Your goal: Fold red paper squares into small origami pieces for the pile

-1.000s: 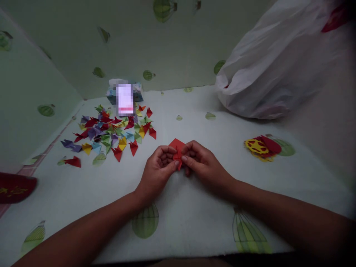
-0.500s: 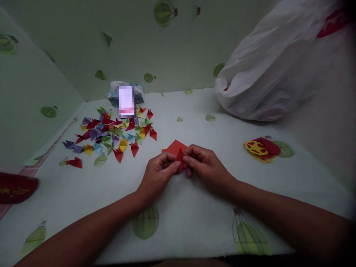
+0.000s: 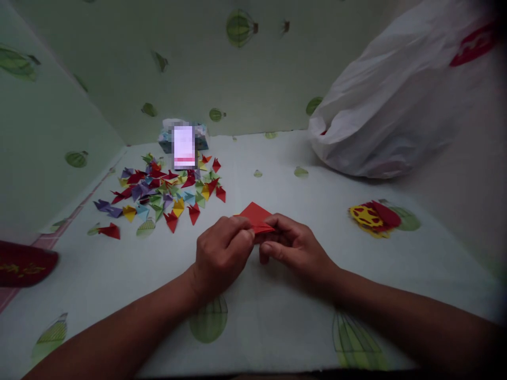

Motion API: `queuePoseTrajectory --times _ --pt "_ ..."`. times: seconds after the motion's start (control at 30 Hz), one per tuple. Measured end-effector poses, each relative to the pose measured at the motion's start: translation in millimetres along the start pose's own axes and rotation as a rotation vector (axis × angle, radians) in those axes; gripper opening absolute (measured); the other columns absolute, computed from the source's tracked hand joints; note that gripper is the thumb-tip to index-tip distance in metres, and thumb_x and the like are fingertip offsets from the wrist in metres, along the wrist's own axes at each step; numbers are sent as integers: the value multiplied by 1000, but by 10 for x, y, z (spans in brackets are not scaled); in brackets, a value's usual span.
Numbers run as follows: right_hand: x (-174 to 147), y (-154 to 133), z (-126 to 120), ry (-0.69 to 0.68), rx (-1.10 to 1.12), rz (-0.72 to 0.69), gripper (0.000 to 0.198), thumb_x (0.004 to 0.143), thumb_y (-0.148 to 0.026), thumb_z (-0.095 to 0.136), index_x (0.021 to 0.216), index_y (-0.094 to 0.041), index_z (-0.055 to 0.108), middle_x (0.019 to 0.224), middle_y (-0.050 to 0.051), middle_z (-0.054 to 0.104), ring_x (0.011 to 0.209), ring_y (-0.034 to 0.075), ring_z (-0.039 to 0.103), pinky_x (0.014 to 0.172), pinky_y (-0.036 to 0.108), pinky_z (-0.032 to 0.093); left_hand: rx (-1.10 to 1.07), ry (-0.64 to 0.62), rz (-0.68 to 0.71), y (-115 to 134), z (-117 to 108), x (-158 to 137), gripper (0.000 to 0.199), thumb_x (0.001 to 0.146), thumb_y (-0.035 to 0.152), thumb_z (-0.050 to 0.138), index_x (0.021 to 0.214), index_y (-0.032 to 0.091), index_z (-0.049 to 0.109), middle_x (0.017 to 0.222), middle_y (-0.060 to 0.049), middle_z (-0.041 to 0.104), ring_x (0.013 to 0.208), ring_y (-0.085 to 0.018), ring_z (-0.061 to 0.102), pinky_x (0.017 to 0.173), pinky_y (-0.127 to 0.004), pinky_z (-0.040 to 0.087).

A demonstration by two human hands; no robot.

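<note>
Near the table's middle, my left hand (image 3: 225, 245) is closed, its thumb and fingertips pinching a small piece of folded red paper (image 3: 263, 229). From the other side my right hand (image 3: 299, 245) has its fingers curled against the paper's right end, its thumb lying lower and apart from it. Just behind my fingers lies square red paper (image 3: 253, 210) with one corner pointing away and a bit of yellow at its left edge; my hands hide its near part. A pile of folded paper cranes (image 3: 162, 190) in many colours spreads over the table to the left.
A phone with a lit screen (image 3: 184, 146) leans on a tissue box (image 3: 203, 138) at the back. A big white plastic bag (image 3: 368, 126) fills the back right. Yellow and red cut-outs (image 3: 366, 216) lie at right, a dark red item (image 3: 27, 264) at the left edge.
The folded paper has turned from standing point up to lying sideways, its tip to the right. My left hand has rolled over it, and my right thumb has moved down off it.
</note>
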State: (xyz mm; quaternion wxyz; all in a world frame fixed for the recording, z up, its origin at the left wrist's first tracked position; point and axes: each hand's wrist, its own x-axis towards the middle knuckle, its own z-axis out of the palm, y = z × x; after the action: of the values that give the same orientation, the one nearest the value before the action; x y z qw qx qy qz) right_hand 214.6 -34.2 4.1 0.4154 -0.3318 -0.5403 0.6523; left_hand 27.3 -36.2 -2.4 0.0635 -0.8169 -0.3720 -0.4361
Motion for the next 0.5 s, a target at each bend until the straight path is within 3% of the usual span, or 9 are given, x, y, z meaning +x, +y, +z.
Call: queuePoseTrajectory --times 0.1,0.2,0.3,0.5 --pt "-27 -2 8 20 -33 -55 29 90 -46 73 91 -19 63 72 0 66 63 13 62 64 28 50 78 79 149 -17 4 39 17 86 6 68 80 21 62 86 -4 73 70 -16 60 62 -27 47" --pt "-37 1 -2 52 -81 -80 26 99 -40 61 88 -17 65 66 0 65 62 13 62 66 28 48 57 112 208 -22 32 68 16 87 5 68 86 19 62 86 -5 71 76 -17 62 67 -29 53" --pt "-27 -4 -17 88 -95 -69 24 99 -36 61 87 -17 65 63 -1 65 60 13 60 65 28 48 10 99 164 -22 60 67 11 90 9 70 90 18 64 95 -8 71 88 -19 66 78 -33 59" --pt "12 -22 -58 117 -192 -80 26 99 -36 59 83 -17 65 62 -1 64 61 13 59 67 29 47 -179 3 -52 -33 87 33 8 93 14 69 98 17 65 106 -10 71 98 -19 72 87 -33 62"
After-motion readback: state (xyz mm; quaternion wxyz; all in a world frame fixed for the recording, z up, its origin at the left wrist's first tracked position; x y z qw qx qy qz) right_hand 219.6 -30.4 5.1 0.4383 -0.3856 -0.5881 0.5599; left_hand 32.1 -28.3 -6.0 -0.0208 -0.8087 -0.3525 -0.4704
